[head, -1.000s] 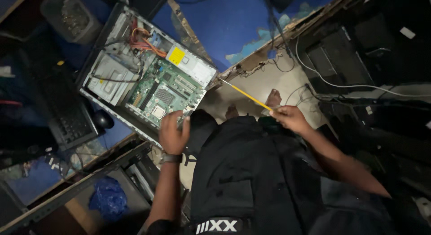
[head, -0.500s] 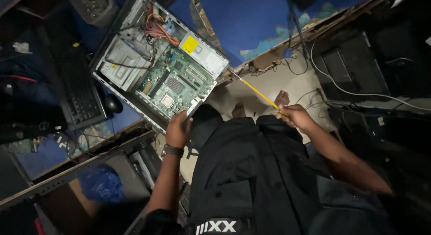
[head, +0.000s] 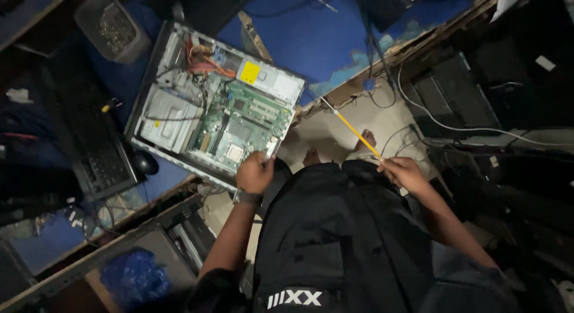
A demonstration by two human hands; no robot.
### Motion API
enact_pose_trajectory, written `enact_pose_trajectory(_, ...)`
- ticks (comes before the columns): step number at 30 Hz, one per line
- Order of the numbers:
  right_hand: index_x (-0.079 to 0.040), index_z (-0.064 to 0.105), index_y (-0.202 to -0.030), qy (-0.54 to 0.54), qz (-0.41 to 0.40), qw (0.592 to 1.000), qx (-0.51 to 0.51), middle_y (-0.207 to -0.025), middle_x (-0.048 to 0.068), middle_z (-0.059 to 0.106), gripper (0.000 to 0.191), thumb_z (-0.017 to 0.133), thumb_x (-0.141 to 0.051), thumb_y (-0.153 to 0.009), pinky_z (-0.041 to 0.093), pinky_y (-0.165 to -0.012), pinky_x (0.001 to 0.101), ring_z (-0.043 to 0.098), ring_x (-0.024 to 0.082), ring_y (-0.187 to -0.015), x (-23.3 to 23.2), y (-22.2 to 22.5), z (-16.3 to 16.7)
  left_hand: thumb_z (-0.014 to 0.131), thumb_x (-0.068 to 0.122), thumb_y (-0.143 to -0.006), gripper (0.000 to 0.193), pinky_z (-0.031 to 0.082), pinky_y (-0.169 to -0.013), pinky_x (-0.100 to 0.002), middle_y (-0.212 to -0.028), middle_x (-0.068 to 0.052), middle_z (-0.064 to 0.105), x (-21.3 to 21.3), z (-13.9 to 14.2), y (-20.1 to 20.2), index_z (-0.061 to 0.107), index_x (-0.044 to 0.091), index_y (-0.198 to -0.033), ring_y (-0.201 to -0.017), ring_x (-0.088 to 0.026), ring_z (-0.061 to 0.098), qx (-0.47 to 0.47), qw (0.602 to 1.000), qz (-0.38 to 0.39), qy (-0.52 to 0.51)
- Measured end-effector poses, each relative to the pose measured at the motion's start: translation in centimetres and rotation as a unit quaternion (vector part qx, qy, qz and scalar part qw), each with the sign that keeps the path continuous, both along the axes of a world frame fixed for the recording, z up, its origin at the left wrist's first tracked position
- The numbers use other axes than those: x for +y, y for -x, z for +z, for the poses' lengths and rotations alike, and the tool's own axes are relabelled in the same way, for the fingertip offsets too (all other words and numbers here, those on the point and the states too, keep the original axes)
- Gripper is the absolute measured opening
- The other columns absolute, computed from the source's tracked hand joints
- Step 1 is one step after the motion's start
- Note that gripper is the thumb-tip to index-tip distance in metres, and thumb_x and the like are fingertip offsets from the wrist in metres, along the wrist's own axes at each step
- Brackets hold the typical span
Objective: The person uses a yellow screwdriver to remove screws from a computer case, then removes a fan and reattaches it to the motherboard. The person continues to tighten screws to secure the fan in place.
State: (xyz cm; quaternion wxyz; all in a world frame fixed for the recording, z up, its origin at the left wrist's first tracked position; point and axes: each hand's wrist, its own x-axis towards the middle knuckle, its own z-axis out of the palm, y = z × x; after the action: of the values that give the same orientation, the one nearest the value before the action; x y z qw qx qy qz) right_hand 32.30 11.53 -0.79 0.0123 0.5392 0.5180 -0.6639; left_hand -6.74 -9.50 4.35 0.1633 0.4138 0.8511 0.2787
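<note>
Opened computer case lies flat on a blue-topped table, left of centre in the head view, with its side panel off and the inside showing. A green motherboard fills the right half of the case, a bundle of red and orange cables sits at the far end, and a grey metal drive cage takes up the left half. A yellow label marks the silver power unit at the far right corner.

The left hand is closed over the near edge of the case, fingers curled onto the rim just beside the motherboard; a watch is on that wrist. The right hand is well apart to the right, off the table, closed around the near end of a thin yellow stick that slants up and left toward the table's ragged edge.

A black keyboard and a black mouse lie left of the case. A grey bin stands at the far left. White cables trail across the floor on the right, and a blue bag sits under the table, near left.
</note>
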Motion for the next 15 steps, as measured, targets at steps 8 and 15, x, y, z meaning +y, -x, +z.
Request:
enact_pose_trajectory(8,0.002,0.075,-0.092,0.005,-0.064,0.998,0.009,-0.059,-0.001,0.054,0.038,0.061,-0.033,-0.102,0.031,-0.042,0.0244,0.042,0.006,-0.045,0.8,-1.7,-0.4,0.076,0.029,-0.087,0.030,0.051,-0.061,-0.048,-0.071,-0.018,0.065,1.2,2.0,0.3,0.065,0.003,-0.078,-0.068,-0.039,0.065,-0.057,0.998,-0.025,0.007)
enact_pose_trajectory(15,0.000,0.073,-0.089,-0.009,-0.057,0.998,-0.007,-0.058,-0.001,0.051,0.036,0.063,-0.033,-0.100,0.028,-0.043,0.0276,0.038,0.008,-0.046,2.0,-0.1,1.0,0.078,0.028,-0.084,0.027,0.052,-0.061,-0.047,-0.072,-0.018,0.066,9.4,-2.0,-3.0,0.068,0.003,-0.084,-0.067,-0.039,0.066,-0.097,0.993,-0.014,-0.064)
